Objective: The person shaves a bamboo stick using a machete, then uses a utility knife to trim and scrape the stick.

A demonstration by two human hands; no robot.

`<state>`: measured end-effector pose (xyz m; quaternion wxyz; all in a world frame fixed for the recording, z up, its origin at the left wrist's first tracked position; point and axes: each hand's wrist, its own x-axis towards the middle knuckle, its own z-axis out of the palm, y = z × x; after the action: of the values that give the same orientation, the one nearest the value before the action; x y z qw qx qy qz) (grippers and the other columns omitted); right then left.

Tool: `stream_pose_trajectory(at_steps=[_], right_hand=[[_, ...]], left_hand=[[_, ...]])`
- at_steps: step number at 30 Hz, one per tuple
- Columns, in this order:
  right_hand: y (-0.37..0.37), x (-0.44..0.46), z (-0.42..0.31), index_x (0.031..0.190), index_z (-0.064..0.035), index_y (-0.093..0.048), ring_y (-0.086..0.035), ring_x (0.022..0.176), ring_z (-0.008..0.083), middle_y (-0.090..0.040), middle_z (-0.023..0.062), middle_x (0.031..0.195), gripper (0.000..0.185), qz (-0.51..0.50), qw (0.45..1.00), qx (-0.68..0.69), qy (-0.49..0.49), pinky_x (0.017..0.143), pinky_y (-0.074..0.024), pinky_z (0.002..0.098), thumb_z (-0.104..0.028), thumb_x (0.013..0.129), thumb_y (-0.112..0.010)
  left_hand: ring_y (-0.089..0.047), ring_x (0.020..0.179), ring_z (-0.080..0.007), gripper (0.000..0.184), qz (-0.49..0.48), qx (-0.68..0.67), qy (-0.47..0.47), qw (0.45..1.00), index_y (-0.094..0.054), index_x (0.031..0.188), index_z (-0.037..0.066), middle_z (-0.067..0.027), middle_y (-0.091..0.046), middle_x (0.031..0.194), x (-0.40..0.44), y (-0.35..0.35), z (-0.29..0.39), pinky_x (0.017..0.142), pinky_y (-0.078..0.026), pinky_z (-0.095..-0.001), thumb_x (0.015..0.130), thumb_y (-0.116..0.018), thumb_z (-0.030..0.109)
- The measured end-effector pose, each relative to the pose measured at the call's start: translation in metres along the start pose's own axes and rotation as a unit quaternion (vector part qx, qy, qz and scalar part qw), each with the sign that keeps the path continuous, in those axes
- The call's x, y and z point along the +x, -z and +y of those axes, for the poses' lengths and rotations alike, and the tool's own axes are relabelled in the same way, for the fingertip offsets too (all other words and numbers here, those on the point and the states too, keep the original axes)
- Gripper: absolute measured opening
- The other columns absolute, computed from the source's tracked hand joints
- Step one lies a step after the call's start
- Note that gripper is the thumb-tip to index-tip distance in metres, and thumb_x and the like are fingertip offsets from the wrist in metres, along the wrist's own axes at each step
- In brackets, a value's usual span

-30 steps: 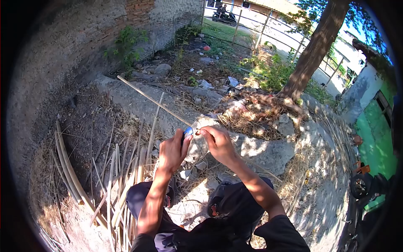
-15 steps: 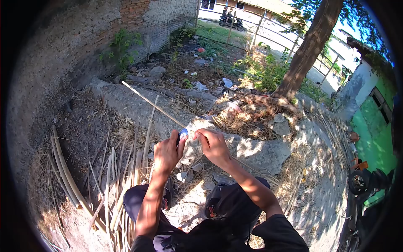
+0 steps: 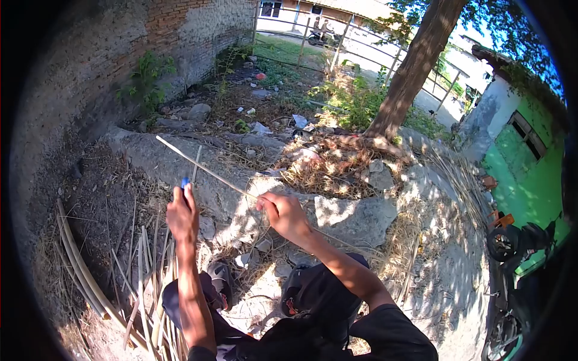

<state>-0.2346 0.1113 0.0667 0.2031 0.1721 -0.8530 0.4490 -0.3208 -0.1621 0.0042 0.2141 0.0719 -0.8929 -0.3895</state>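
My right hand [image 3: 284, 218] is closed around a long, thin, pale stick [image 3: 201, 167], which looks like a bamboo strip. The stick slants up to the left in front of me, and a thin length shows behind the hand too, beside my forearm. My left hand [image 3: 182, 215] is closed on a small blue object [image 3: 185, 181] that pokes out above the thumb; most of it is hidden in the fist, so its kind is unclear. This hand is apart from the stick, left of and below it.
Cut strips [image 3: 144, 283] lie in a pile at my left, near thicker curved poles [image 3: 84, 265]. A low concrete ledge [image 3: 355, 219] runs ahead, with dry grass and litter beyond. A tree [image 3: 415, 66] stands at the right. Two people on a motorbike [image 3: 322, 37] are beyond the fence.
My left hand has moved left and away from my right hand, taking the blue object off the stick. The right hand keeps hold of the stick. The view has shifted slightly.
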Motion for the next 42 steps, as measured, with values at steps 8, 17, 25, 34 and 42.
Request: stream_pose_trajectory(at_steps=[8, 17, 25, 34, 42], right_hand=[[0.011, 0.008, 0.02, 0.094, -0.0039, -0.072, -0.066, 0.059, 0.0357, -0.072, 0.0158, 0.077, 0.022, 0.045, 0.999, -0.015, 0.006, 0.059, -0.0522, 0.0435, -0.011, 0.105, -0.054], [-0.002, 0.012, 0.019, 0.101, -0.0043, -0.074, -0.051, 0.046, 0.0181, -0.06, 0.0099, 0.057, 0.018, 0.012, 0.999, 0.005, -0.035, 0.049, -0.0386, 0.0375, -0.013, 0.107, -0.06], [-0.011, 0.01, 0.008, 0.102, 0.001, -0.073, -0.059, 0.06, 0.0184, -0.068, 0.0104, 0.075, 0.017, -0.018, 0.998, 0.058, 0.01, 0.06, -0.0466, 0.0359, -0.008, 0.107, -0.06], [-0.014, 0.005, 0.009, 0.098, -0.004, -0.072, -0.067, 0.062, 0.0334, -0.072, 0.0157, 0.08, 0.016, 0.011, 0.997, 0.052, 0.049, 0.062, -0.0511, 0.0428, -0.011, 0.105, -0.059], [-0.011, 0.005, 0.01, 0.101, 0.0003, -0.071, -0.073, 0.071, 0.0339, -0.074, 0.016, 0.085, 0.013, -0.018, 0.999, -0.003, 0.03, 0.065, -0.0557, 0.0418, -0.006, 0.103, -0.059]], left_hand=[[-0.034, 0.055, -0.0142, 0.047, 0.089, -0.126, -0.08, 0.985, -0.057, 0.094, 0.001, -0.0062, -0.037, 0.061, -0.004, 0.064, 0.01, 0.051, -0.025, -0.0405, 0.115, -0.048, 0.042], [-0.045, 0.044, -0.022, 0.036, -0.081, -0.123, -0.145, 0.978, -0.055, 0.093, 0.002, -0.0133, -0.047, 0.054, -0.039, 0.038, 0.048, 0.046, -0.033, -0.042, 0.114, -0.051, 0.031], [-0.061, 0.057, -0.0419, 0.037, -0.163, -0.069, -0.202, 0.963, -0.053, 0.097, 0.002, -0.0207, -0.056, 0.062, -0.059, 0.014, 0.061, 0.055, -0.04, -0.0496, 0.113, -0.049, 0.035], [-0.065, 0.067, -0.049, 0.032, -0.189, -0.055, -0.207, 0.958, -0.054, 0.101, 0.003, -0.024, -0.061, 0.066, -0.063, 0.011, 0.066, 0.06, -0.045, -0.0553, 0.111, -0.054, 0.034], [-0.068, 0.063, -0.0462, 0.029, -0.102, 0.049, -0.256, 0.96, -0.058, 0.103, 0.006, -0.0226, -0.066, 0.067, -0.061, 0.012, 0.072, 0.057, -0.048, -0.0566, 0.109, -0.059, 0.034]])
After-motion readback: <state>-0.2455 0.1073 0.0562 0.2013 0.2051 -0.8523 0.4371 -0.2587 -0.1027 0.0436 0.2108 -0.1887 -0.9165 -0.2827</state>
